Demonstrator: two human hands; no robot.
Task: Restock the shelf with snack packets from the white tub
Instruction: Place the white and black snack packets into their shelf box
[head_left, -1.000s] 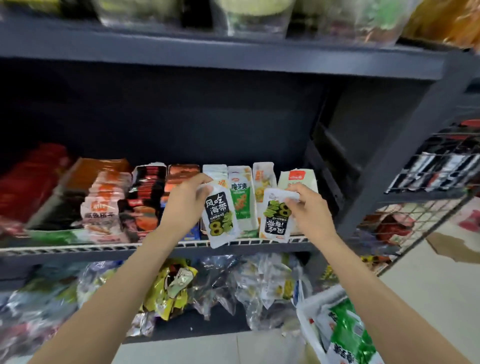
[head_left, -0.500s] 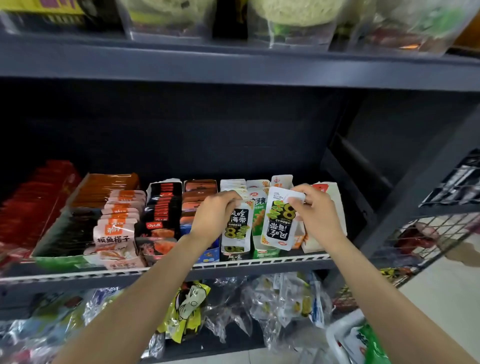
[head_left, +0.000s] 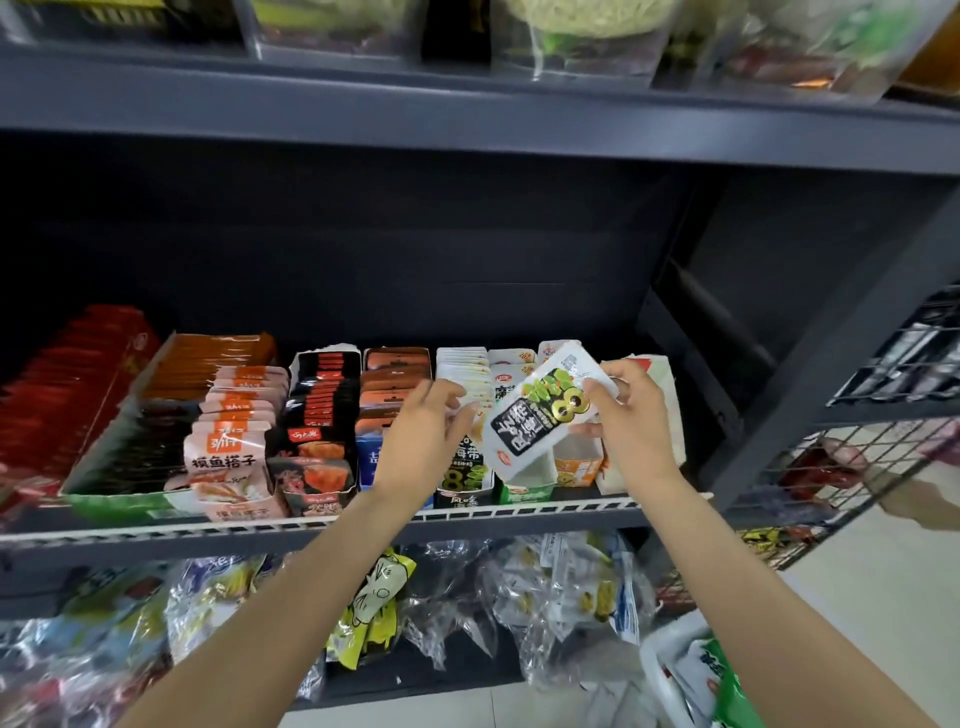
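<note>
While pinching the kelp packet (head_left: 540, 415) at its upper corner, right hand (head_left: 631, 421) tilting it, long axis slanting down-left toward the row (head_left: 465, 415) just beside the spread, empty left hand (head_left: 423, 441).

Two bare forearms, no sleeves in view up to the frame's lower edge. Left hand (head_left: 423, 441) and right hand (head_left: 631, 423) ungloved, wrists plain. Short, unpainted fingernails.

the white packet (head_left: 540, 415) in my right hand (head_left: 631, 415) shows a gold "8" and upside-down black-panel characters. a pink-and-white packet (head_left: 224, 457) reads "槟鱼搭子".
</note>
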